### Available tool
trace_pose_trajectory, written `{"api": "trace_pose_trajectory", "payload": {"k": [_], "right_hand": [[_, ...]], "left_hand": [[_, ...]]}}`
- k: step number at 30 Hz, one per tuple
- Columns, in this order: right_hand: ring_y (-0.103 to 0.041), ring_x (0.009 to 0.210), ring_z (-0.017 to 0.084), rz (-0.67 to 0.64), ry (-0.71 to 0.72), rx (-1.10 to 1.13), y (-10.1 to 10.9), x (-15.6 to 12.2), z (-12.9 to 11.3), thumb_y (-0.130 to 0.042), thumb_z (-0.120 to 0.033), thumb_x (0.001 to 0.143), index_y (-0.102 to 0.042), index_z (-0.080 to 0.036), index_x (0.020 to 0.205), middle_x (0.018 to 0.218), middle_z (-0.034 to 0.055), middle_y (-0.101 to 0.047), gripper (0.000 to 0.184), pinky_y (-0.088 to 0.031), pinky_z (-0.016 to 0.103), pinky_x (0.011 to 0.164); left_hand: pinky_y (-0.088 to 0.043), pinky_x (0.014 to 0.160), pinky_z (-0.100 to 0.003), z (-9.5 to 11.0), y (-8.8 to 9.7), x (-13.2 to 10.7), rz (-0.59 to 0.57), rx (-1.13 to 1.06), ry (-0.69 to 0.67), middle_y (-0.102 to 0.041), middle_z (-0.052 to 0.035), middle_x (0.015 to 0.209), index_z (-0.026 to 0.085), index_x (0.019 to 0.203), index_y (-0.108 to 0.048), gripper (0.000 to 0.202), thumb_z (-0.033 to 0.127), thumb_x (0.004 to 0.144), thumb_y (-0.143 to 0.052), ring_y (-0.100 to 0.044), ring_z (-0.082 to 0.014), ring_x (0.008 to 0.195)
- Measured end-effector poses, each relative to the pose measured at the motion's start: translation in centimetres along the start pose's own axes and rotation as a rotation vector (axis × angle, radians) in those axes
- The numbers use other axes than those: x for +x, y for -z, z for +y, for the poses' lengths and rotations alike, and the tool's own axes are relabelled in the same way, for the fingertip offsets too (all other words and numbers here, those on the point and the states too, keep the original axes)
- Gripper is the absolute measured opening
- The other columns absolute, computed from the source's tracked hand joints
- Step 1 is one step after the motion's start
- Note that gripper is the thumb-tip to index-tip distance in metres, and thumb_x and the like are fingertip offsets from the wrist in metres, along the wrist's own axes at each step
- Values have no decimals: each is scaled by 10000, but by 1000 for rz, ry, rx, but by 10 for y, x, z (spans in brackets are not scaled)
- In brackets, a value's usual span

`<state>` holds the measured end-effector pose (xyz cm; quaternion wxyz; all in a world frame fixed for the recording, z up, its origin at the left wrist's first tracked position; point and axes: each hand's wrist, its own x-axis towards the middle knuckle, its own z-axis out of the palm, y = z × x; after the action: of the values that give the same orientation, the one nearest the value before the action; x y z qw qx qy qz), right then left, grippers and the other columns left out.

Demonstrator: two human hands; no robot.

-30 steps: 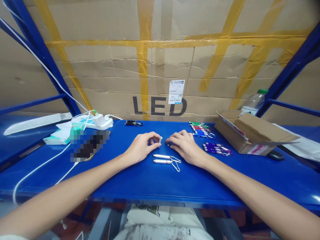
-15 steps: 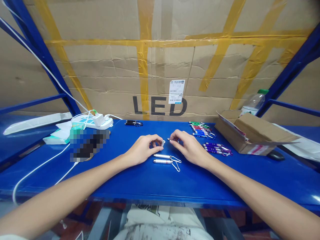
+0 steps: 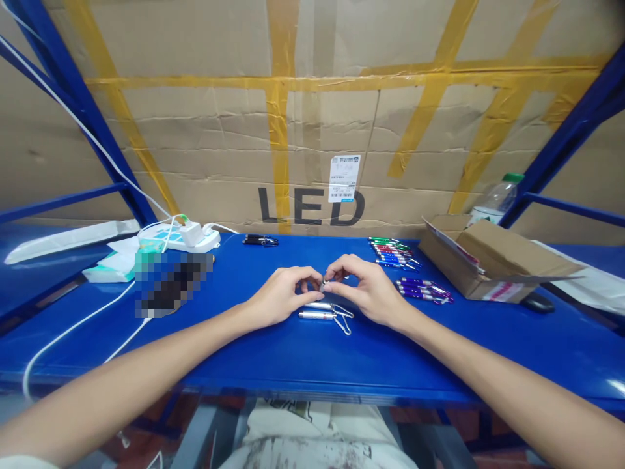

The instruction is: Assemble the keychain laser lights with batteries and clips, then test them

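Left hand (image 3: 277,294) was curled in a pinch, right hand (image 3: 375,290) pinched opposite, fingertips (image 3: 334,287) lay close together, bare forearms (image 3: 185,355) angled inward.

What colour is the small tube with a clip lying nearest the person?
The small tube is silver, best seen in the head view.

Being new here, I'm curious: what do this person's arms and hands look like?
The left hand and right hand are ungloved, with no rings or watch visible. The left forearm and right forearm are bare; a whitish sleeve edge shows at the bottom-left corner.
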<state>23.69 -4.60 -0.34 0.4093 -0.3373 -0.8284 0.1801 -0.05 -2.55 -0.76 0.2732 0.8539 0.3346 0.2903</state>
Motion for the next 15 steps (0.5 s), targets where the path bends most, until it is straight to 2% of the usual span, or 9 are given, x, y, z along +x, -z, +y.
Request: {"api": "trace_pose_trajectory", "payload": {"k": [8,10,13,15], "right_hand": [[-621,960,230,-56,135,-106,1,-1,-3,-679,-303,1049,-678,-242,980,1016,43,-722,92,-476,394,908],[-610,950,229,-32,134,-117,2,-1,-2,-671,-322,1055,-670,-236,1001,1019,47,-712,101,-479,392,892],[-593,941,241,56,95,-221,3,0,2,-550,-300,1108,-656,-226,1053,1030,68,-709,140,-486,409,885],[-582,1019,272,51,84,-365,3,-1,7,-463,-254,1125,-670,-219,1157,1136,106,-718,212,-489,453,945]], "left_hand": [[-473,771,-276,-2,-1,0,7,41,-58,-776,9,998,224,1076,-755,135,306,969,-752,-665,-163,834],[-482,783,-278,-3,0,0,14,53,-74,-777,9,1005,222,1079,-752,129,293,971,-752,-671,-162,840],[-497,815,-288,-4,2,0,36,82,-102,-779,1,1038,223,1088,-748,124,276,976,-746,-682,-167,868],[-507,842,-299,-5,3,0,42,105,-121,-780,-8,1072,228,1104,-748,125,273,988,-729,-689,-177,908]]}}
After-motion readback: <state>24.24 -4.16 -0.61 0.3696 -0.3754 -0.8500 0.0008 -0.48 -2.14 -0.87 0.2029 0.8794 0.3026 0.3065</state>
